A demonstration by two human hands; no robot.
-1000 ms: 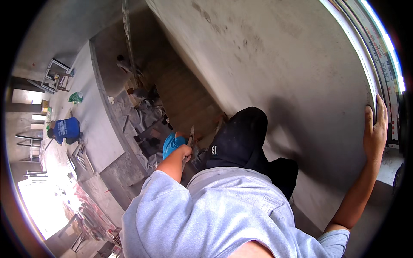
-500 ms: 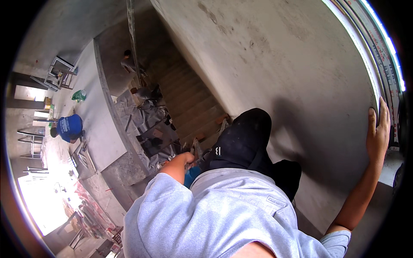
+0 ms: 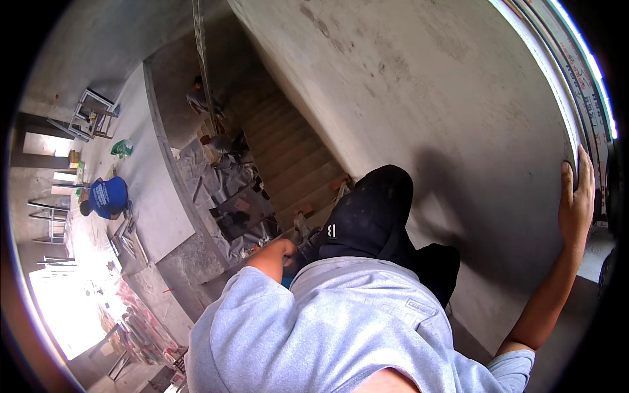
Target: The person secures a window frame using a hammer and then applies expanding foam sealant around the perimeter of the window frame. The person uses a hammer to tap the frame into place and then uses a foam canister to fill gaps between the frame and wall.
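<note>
My right hand [image 3: 576, 200] spreads empty against the wall [image 3: 472, 111], window frame [image 3: 595, 121] beside it; my left hand [image 3: 285, 249] curls, contents unclear.

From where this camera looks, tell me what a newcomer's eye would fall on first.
The glaring patch of light at the lower left would probably draw the eye first, with a co-worker in a blue shirt above it in the picture. Next come the dim stairs in the upper middle, running along a large stained grey wall. At the far right, the right hand lies at that wall's edge, by a long frame.
</note>
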